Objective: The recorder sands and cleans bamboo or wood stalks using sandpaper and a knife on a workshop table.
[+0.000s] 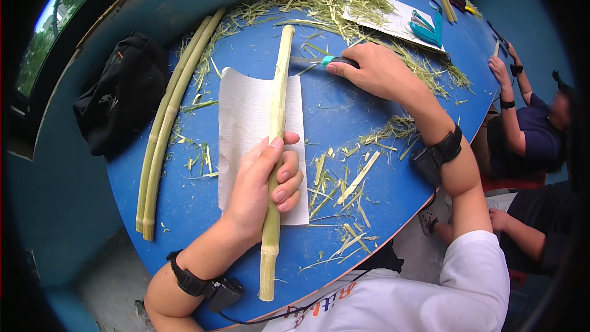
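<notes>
My left hand (264, 187) grips a long pale green bamboo stalk (278, 104) near its lower third. The stalk lies lengthwise over a white sheet of paper (243, 123) on the blue table (344, 117). My right hand (378, 71) rests further back on the table, closed around a knife with a teal and black handle (335, 59); its blade points left toward the stalk's upper part. Both wrists wear black bands.
Two longer green stalks (166, 123) lie along the table's left edge beside a black bag (123, 95). Green shavings and split strips (344, 184) litter the table. Teal scissors (427, 27) rest on a paper at the back. Another person (528, 135) sits at right.
</notes>
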